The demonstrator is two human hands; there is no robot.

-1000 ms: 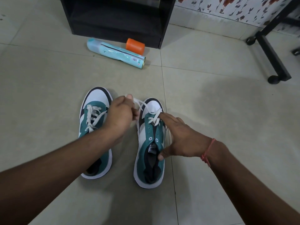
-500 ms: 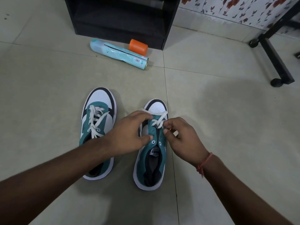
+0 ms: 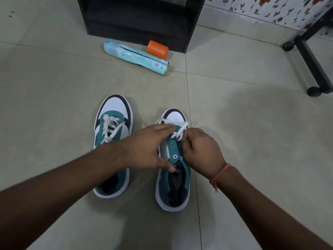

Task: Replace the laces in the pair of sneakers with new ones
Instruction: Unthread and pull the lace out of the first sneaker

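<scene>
Head view: the teal, white and black low-top sneaker (image 3: 173, 177) lies beneath both hands. Left hand (image 3: 149, 147) rests flat, fingers extended. Right hand (image 3: 200, 150) pinches the white flat lace (image 3: 180, 130). Tongue label illegible.

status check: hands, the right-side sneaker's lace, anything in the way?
Left hand flat, steadying the right-side teal-and-white sneaker. Right hand pinching its white lace; lower eyelets empty. Nothing blocking; teal spray can far off.

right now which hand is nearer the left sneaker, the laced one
Left. The left hand reaches past the left sneaker beside it; the right hand is beyond the right sneaker, pinching its lace.
</scene>
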